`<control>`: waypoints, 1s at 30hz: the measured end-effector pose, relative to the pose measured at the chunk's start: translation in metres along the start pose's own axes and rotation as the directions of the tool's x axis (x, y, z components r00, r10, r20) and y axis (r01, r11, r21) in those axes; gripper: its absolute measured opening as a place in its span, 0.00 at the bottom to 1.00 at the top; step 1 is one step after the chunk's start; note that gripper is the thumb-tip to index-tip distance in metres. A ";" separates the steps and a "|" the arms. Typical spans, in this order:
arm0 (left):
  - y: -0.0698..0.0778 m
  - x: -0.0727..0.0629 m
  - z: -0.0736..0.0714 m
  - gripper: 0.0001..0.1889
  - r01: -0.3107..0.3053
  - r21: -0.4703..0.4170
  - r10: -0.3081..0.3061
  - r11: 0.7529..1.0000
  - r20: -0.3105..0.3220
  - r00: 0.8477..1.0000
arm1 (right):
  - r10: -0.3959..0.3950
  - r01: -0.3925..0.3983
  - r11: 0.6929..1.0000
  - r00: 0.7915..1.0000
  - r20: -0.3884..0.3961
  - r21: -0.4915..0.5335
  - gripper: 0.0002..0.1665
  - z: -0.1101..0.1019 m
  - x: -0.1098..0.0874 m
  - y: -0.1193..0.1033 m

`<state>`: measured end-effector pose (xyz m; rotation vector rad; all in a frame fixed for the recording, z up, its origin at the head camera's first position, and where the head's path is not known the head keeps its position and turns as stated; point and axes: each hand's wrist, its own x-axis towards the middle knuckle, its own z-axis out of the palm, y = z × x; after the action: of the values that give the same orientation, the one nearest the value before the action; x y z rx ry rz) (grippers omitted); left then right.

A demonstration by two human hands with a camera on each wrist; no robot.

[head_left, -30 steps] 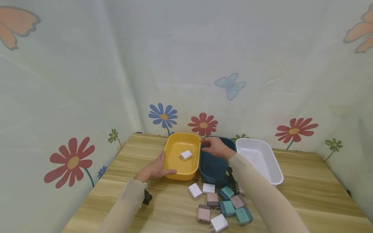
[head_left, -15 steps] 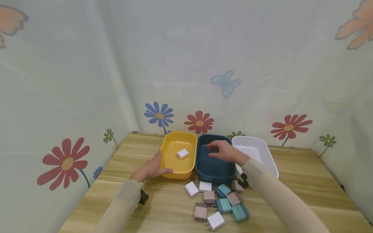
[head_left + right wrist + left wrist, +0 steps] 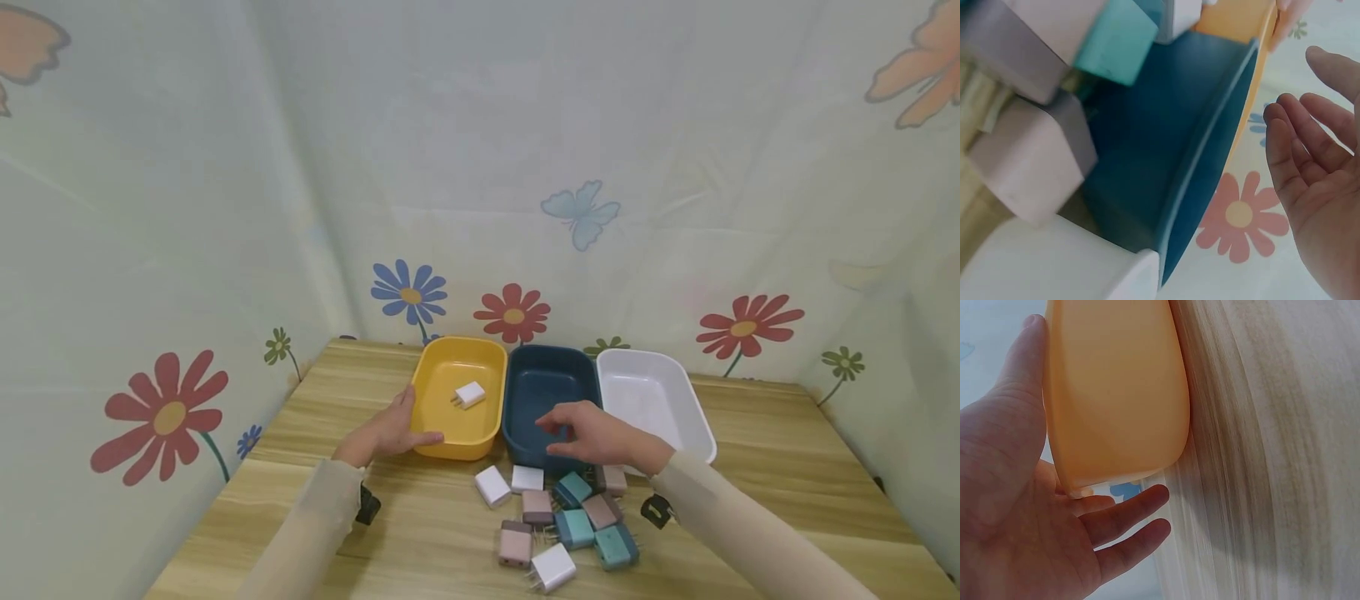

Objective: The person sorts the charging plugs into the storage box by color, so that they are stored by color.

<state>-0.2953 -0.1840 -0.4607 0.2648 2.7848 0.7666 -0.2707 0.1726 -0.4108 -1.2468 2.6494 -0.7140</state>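
Left fingers (image 3: 1125,515) nearly straight; right fingers (image 3: 1281,150) loosely bent

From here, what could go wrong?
1. The plug adapters lie crowded, some with prongs out; picking one might drag a neighbour.
2. The right hand appears over the blue bin's near end; reaching toward them could clip its rim.
3. The left hand touches the yellow bin; pushing may slide it.

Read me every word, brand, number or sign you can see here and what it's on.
None: no readable text in any view.
Plug adapters: any print is too small or blurred to read.
Yellow tray, blue tray, white tray: no lettering visible.
Black wrist device: any marking too small.
Backdrop: flowers and butterflies, no words.
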 end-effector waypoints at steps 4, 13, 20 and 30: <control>0.001 0.001 0.000 0.63 0.000 -0.002 0.000 1.000 0.005 1.000 | -0.041 0.041 0.999 0.999 0.018 -0.002 0.19 0.007 -0.012 -0.001; 0.000 0.002 0.000 0.63 -0.009 0.003 0.009 1.000 0.004 1.000 | -0.114 0.114 0.993 0.992 0.063 0.003 0.20 0.021 -0.032 -0.009; 0.000 0.001 0.000 0.63 0.000 -0.007 0.000 1.000 0.003 1.000 | -0.119 0.127 0.990 0.985 0.122 -0.064 0.21 0.035 -0.043 -0.018; -0.002 0.002 0.001 0.63 -0.021 0.001 0.021 1.000 -0.005 1.000 | -0.246 0.266 0.960 0.950 0.190 -0.088 0.27 0.053 -0.053 -0.025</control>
<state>-0.2977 -0.1849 -0.4628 0.2939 2.7913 0.7714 -0.2030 0.1798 -0.4500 -1.6251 2.4389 -0.4621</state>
